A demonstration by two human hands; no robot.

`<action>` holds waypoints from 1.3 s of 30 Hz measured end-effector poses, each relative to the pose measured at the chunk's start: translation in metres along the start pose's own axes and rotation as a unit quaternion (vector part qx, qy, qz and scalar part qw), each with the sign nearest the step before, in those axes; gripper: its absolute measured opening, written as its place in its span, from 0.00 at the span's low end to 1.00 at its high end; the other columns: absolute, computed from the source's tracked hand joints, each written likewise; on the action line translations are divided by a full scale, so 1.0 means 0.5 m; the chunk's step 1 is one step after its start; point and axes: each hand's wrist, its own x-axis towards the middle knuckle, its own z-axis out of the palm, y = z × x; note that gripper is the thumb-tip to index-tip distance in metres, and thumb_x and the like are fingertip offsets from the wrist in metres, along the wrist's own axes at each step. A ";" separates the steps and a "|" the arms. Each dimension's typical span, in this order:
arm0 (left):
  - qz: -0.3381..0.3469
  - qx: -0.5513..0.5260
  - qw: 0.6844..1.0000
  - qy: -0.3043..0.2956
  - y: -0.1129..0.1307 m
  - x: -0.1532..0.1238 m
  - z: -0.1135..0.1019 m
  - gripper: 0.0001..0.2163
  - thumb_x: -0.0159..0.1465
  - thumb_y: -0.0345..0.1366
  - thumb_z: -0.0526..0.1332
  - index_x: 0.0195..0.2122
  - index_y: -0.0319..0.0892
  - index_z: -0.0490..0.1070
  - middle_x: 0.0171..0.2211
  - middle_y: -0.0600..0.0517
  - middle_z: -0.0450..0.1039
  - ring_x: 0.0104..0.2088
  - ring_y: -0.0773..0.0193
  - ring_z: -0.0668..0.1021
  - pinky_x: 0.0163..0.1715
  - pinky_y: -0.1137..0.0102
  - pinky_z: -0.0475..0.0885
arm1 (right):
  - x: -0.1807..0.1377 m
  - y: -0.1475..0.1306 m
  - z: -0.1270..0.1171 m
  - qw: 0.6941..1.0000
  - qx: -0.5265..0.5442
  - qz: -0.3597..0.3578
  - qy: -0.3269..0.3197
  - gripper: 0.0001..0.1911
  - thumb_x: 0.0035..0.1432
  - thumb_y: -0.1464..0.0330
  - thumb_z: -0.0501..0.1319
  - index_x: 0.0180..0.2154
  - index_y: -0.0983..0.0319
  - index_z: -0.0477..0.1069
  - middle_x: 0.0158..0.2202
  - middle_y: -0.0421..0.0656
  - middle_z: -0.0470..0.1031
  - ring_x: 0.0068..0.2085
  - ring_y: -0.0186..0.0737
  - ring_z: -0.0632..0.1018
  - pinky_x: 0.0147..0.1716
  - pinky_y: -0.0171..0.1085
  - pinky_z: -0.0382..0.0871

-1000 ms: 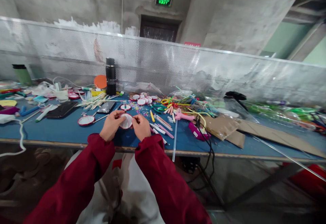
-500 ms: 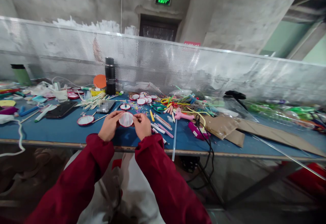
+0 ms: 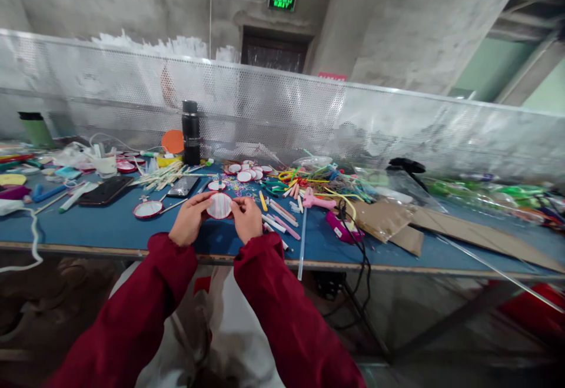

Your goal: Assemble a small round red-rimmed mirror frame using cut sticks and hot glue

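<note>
Between my two hands is a small round disc (image 3: 219, 206) with a pale, shiny face and a red rim. My left hand (image 3: 190, 218) pinches its left edge, and my right hand (image 3: 247, 217) grips the right edge. The disc is held over the front part of the table, its face tilted toward me. Left of my left hand lies a similar red-rimmed disc (image 3: 148, 209) on the blue surface. Just beyond the held one sits another small disc (image 3: 216, 185). My fingertips behind the disc are partly hidden.
Several pens (image 3: 282, 223) lie right of my hands, near a pink glue gun (image 3: 318, 199). A black bottle (image 3: 190, 135) stands at the back by the perforated metal screen (image 3: 273, 105). Phones (image 3: 106, 190), sticks (image 3: 161, 175), more discs and cardboard (image 3: 481, 235) cover the blue table (image 3: 110, 229).
Both hands keep hold of the disc in nearly the same place. Its face appears to have tilted very slightly.
</note>
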 end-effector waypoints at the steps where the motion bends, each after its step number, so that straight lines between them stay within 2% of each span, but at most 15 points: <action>1: -0.001 -0.001 1.000 0.000 0.001 0.000 0.000 0.21 0.47 0.44 0.72 0.42 0.43 0.79 0.41 0.47 0.81 0.36 0.56 0.80 0.33 0.65 0.76 | 0.000 0.000 0.000 1.000 0.000 0.001 -0.001 0.07 0.59 0.63 0.59 0.36 0.59 0.70 0.28 0.39 0.76 0.25 0.36 0.79 0.29 0.35 0.74; 7: -0.005 -0.020 1.000 -0.002 0.005 -0.003 0.003 0.20 0.47 0.42 0.72 0.42 0.42 0.80 0.42 0.46 0.81 0.36 0.57 0.80 0.33 0.66 0.76 | -0.001 0.001 0.000 1.000 0.000 -0.001 -0.003 0.06 0.59 0.64 0.59 0.36 0.59 0.70 0.29 0.39 0.76 0.26 0.36 0.79 0.27 0.34 0.73; 20: -0.001 -0.026 1.000 -0.012 0.001 -0.003 0.000 0.22 0.47 0.41 0.73 0.43 0.40 0.79 0.43 0.46 0.81 0.36 0.58 0.80 0.34 0.69 0.75 | -0.002 -0.001 -0.002 1.000 -0.006 -0.004 -0.001 0.07 0.59 0.64 0.59 0.35 0.60 0.71 0.29 0.40 0.76 0.28 0.38 0.79 0.31 0.36 0.74; 28: -0.004 -0.038 0.999 -0.011 0.005 -0.005 0.004 0.22 0.46 0.40 0.74 0.43 0.39 0.80 0.41 0.47 0.81 0.34 0.61 0.80 0.31 0.71 0.74 | -0.002 0.002 -0.002 1.000 -0.006 -0.010 0.006 0.07 0.57 0.64 0.60 0.34 0.60 0.73 0.31 0.41 0.77 0.34 0.41 0.78 0.34 0.37 0.73; 36: -0.006 -0.026 1.000 -0.005 0.002 -0.004 0.006 0.20 0.45 0.36 0.72 0.41 0.39 0.79 0.37 0.50 0.81 0.31 0.64 0.77 0.30 0.72 0.72 | 0.001 -0.001 -0.001 0.999 0.048 0.019 -0.003 0.10 0.54 0.61 0.61 0.34 0.59 0.75 0.32 0.41 0.77 0.35 0.40 0.77 0.34 0.37 0.71; 39: -0.001 -0.016 1.000 -0.023 -0.002 -0.004 0.005 0.21 0.46 0.36 0.72 0.42 0.39 0.79 0.37 0.50 0.81 0.31 0.65 0.77 0.30 0.73 0.71 | 0.005 -0.006 -0.001 0.996 0.082 0.038 -0.010 0.12 0.52 0.60 0.60 0.35 0.60 0.76 0.32 0.40 0.78 0.34 0.38 0.76 0.34 0.36 0.71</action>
